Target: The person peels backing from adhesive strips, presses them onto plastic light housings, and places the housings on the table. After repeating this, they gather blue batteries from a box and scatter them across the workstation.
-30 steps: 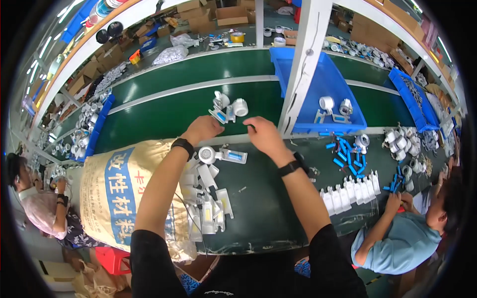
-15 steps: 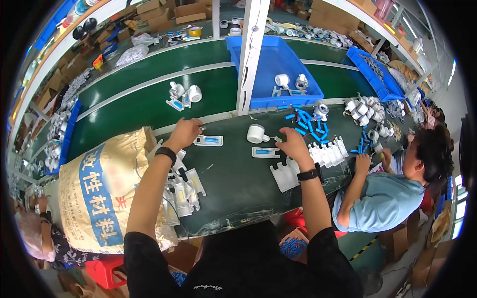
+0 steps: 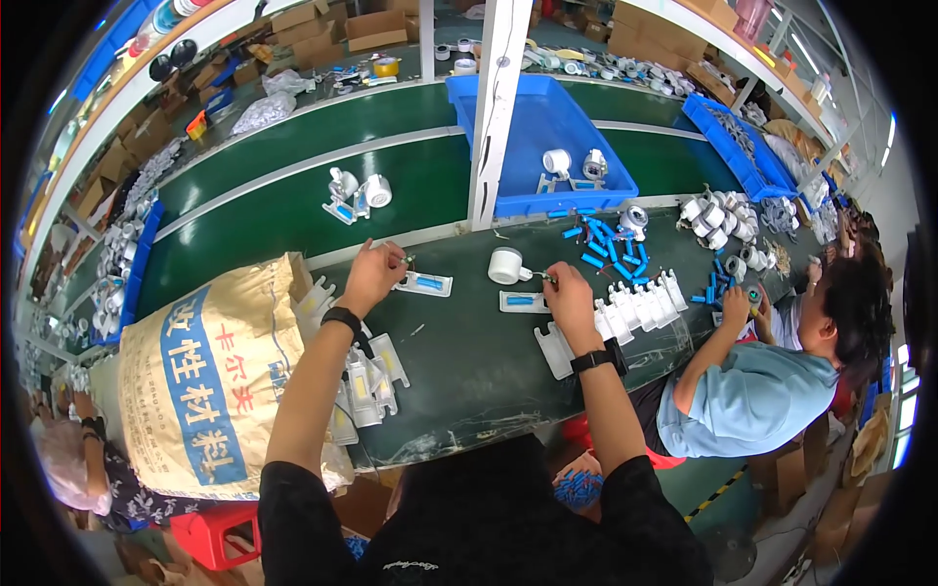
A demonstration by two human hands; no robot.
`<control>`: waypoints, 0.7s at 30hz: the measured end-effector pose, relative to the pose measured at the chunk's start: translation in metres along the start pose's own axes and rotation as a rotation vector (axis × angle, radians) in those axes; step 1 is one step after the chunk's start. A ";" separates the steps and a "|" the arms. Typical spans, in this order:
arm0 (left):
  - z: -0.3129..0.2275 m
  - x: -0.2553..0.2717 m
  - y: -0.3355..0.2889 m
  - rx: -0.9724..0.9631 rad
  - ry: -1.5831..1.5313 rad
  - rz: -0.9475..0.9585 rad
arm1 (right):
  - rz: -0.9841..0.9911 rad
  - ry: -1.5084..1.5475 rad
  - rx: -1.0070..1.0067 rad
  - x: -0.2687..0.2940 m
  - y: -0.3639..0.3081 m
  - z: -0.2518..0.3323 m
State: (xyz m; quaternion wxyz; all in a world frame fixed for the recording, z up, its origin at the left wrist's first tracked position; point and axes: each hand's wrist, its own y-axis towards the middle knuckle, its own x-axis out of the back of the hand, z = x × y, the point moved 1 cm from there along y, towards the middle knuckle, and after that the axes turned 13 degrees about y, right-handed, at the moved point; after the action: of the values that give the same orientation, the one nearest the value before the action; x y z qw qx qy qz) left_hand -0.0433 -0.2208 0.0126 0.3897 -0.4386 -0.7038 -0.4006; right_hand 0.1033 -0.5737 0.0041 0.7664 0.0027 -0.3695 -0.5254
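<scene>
Trays [image 3: 447, 285]: nearside of post [image 3: 496, 107], blue cells [image 3: 428, 282] in, uncovered; seemingly half-done
Left fingers [image 3: 395, 253]: pinching greenish piece [image 3: 409, 261], left of post
Right fingers [image 3: 554, 277]: pinching similar piece [image 3: 545, 277], right of post

You are having printed sack [image 3: 256, 405] at your left. Blue band [image 3: 188, 342] is running down its face, carrying large white characters [image 3: 207, 396]. Red characters [image 3: 233, 371] are standing just right of band; smaller dark print [image 3: 154, 376] is filling area left of it. You are wearing black shirt [image 3: 469, 503]; small white script [image 3: 410, 565] is showing near lower edge of view, too small for sure reading. Yellow-and-black striped marking [image 3: 716, 491] is lying on floor [image 3: 731, 513] at your right.
</scene>
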 end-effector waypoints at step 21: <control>0.009 -0.014 -0.008 0.097 0.082 -0.132 | -0.091 -0.023 0.191 -0.004 -0.002 0.010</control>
State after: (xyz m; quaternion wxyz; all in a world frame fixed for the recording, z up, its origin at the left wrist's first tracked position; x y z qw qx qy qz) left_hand -0.0481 -0.2197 -0.0054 0.4120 -0.3551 -0.7331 -0.4083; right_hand 0.0952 -0.5672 0.0085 0.7335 0.0864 -0.4263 -0.5222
